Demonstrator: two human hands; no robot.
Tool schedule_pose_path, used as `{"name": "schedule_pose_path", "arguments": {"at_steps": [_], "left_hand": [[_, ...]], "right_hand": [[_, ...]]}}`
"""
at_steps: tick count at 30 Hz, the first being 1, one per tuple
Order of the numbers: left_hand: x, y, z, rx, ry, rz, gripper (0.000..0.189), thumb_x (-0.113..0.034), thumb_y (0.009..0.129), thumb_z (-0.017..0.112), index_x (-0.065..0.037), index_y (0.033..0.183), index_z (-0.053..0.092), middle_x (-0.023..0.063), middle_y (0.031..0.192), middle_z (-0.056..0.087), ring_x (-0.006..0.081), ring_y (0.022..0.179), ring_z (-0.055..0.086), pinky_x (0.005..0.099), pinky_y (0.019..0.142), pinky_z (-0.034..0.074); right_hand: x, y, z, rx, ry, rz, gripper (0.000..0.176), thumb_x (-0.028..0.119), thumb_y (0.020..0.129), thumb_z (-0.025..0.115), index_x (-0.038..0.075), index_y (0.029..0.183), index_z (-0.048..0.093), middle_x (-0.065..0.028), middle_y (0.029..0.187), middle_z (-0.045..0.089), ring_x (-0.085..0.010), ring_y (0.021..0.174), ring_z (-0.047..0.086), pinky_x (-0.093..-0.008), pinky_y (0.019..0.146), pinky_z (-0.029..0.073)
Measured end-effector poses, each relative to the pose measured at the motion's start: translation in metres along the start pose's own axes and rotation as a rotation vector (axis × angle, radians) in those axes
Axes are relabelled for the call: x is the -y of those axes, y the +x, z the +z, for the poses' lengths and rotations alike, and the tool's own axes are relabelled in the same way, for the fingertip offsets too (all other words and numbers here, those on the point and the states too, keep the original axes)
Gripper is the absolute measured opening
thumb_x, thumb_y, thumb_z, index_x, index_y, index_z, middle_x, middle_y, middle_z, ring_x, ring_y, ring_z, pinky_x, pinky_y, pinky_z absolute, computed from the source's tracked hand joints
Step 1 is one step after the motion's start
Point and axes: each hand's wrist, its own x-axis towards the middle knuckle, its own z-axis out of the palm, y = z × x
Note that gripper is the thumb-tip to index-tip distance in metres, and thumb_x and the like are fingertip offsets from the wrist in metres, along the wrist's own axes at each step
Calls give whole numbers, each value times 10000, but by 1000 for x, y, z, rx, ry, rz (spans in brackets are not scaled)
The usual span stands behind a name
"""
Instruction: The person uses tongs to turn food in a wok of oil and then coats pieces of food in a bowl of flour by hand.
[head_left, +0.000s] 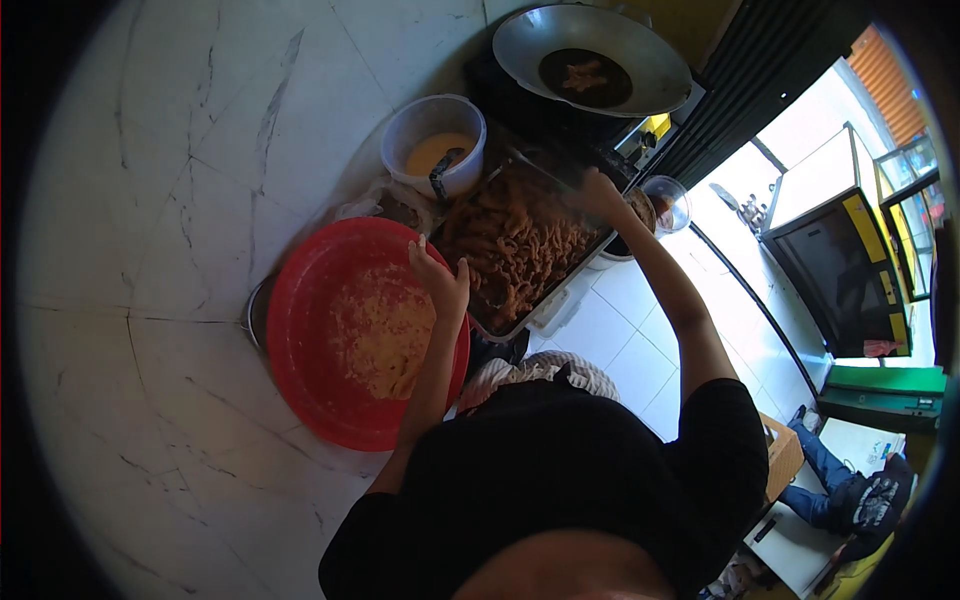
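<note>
My left hand [440, 284] hovers at the right rim of a red basin [300, 300], fingers spread, nothing in it. Pale yellow, floury crumbs [385, 335] lie across the basin's bottom. Beside it, a metal tray [545, 307] holds a heap of brown, knobbly fried pieces [515, 235]. Over the tray's far right side is my right hand [600, 197], smeared by motion. Its fingers are too blurred to show whether they hold anything. A clear plastic tub [433, 112] of yellowish liquid stands behind the tray, a dark-handled utensil [445, 172] leaning in it.
Beyond the tray, a wide metal wok [640, 60] sits on a stove, with a piece frying in dark oil. A clear container [668, 200] stands right of the tray. A person in dark clothes [865, 500] is at the lower right, near a cardboard box [782, 458].
</note>
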Motion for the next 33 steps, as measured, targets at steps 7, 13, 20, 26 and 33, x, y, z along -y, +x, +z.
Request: {"name": "schedule_pose_path", "arguments": {"at_steps": [7,13,20,26,33], "left_hand": [[0,0,1,-22,-25,41,676,-140,762,602,34,1279,203,301,1307,165,420,1235,176,478,998,201],[6,0,4,-46,-31,94,620,-131,767,597,9,1260,247,292,1294,189,418,1228,187,488,987,219],[-53,-15,-6,3,117,169,418,-157,809,569,-40,1171,395,246,1259,296,380,1176,313,489,919,313],[-151,-73,56,395,-441,323,240,-115,818,535,-31,1042,531,167,1147,464,311,1116,414,384,945,311],[-140,-163,190,1099,-327,130,228,-121,823,511,-54,1040,538,125,972,595,267,927,570,335,777,445]], "right_hand": [[22,-95,-31,-96,427,14,616,395,605,714,-59,985,547,-236,901,599,-321,835,600,-362,758,462],[25,-194,-40,-187,736,285,542,299,648,744,-12,1062,585,-125,819,626,-158,668,569,-301,615,456],[-24,-291,-50,-332,806,524,569,302,654,752,-53,1060,573,-17,575,526,-47,443,430,-206,387,342],[-88,-335,-62,-463,869,717,590,265,641,760,-49,1094,551,-19,608,546,-47,428,432,-190,376,342],[-210,-350,-104,-606,874,831,685,272,584,790,-37,1135,525,-68,688,580,-74,478,483,-208,404,381]]}}
